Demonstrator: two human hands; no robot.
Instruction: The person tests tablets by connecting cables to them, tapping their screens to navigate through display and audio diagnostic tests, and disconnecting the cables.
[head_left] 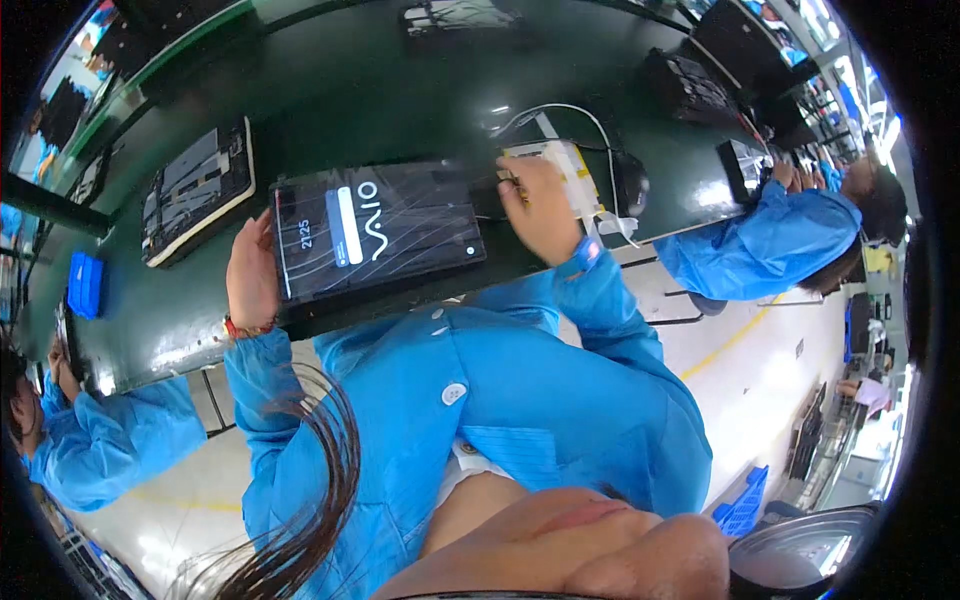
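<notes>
A flat black display panel (425,225) with its screen lit lies on the green table in front of me. White lettering and a pale blue box glow on its left half, and fine diagonal creases or lines cross its surface. My left hand (252,275) grips the panel's left edge, fingers curled along its side. To the right of the panel, my right hand (545,205) has its thumb and fingers bent together around something small and dark that I cannot make out. It hovers beside a white board with yellow edges (575,172). A thin cable shows between panel and hand.
A stack of dark panels (198,190) stands on the left, with a blue box (86,284) beyond it. A white cable (590,115) loops behind the board, near a black mouse (630,185). Dark stacked parts (690,85) sit far right. Co-workers (770,240) in blue sit on both sides.
</notes>
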